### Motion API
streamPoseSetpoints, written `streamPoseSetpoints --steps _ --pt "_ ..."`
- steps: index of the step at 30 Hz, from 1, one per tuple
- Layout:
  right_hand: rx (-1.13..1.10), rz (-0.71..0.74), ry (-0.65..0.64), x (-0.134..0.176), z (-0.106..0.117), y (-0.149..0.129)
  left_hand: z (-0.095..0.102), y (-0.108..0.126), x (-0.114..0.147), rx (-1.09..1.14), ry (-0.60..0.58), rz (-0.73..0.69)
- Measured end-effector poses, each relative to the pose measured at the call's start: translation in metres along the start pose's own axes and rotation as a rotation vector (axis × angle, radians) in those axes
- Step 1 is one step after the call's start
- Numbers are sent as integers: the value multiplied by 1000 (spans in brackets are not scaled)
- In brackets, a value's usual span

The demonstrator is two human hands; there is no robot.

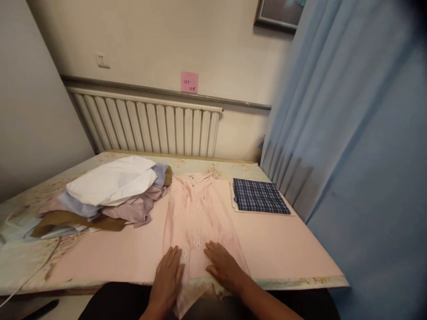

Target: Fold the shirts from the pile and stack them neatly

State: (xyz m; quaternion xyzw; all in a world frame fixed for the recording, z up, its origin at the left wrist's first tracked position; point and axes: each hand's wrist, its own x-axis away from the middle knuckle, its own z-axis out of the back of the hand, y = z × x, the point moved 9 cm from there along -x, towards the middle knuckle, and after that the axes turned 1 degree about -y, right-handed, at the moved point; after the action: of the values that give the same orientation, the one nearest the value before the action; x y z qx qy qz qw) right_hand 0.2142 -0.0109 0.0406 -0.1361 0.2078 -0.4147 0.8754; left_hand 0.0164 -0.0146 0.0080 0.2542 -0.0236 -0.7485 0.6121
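A pale pink garment (200, 218), thin and with lace-like trim, is spread out in front of me with its neckline toward the wall. Its lower end hangs over the table's front edge. My left hand (169, 271) lies flat on its lower left part, fingers stretched out. On the lower right part rests my right hand (222, 266), also flat with the fingers extended. Neither hand grips anything.
A heap of crumpled clothes (113, 182) sits at the left of the table. Folded dark plaid cloth (260, 195) lies at the right. A pink mat (276, 249) covers the tabletop's front. Blue curtain (333, 133) hangs along the right side; a white cord (36, 271) runs at left.
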Motion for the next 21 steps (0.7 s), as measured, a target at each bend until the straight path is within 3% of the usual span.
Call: streamPoseSetpoints --steps 3,5,8,12,17,21 --pt "-178 -186 233 21 34 41 17 -32 22 165 77 246" --pt "-382 -441 438 39 57 86 24 -52 37 268 91 412" --pt "-706 -828 610 66 63 144 20 -72 60 429 56 653" --pt "-896 -956 594 71 51 166 -8 -83 79 632 -2 869" --pt "-1011 -1011 521 71 31 156 -41 -88 87 847 54 955" --pt "-1022 -1033 458 74 26 146 -56 -78 89 980 -39 986"
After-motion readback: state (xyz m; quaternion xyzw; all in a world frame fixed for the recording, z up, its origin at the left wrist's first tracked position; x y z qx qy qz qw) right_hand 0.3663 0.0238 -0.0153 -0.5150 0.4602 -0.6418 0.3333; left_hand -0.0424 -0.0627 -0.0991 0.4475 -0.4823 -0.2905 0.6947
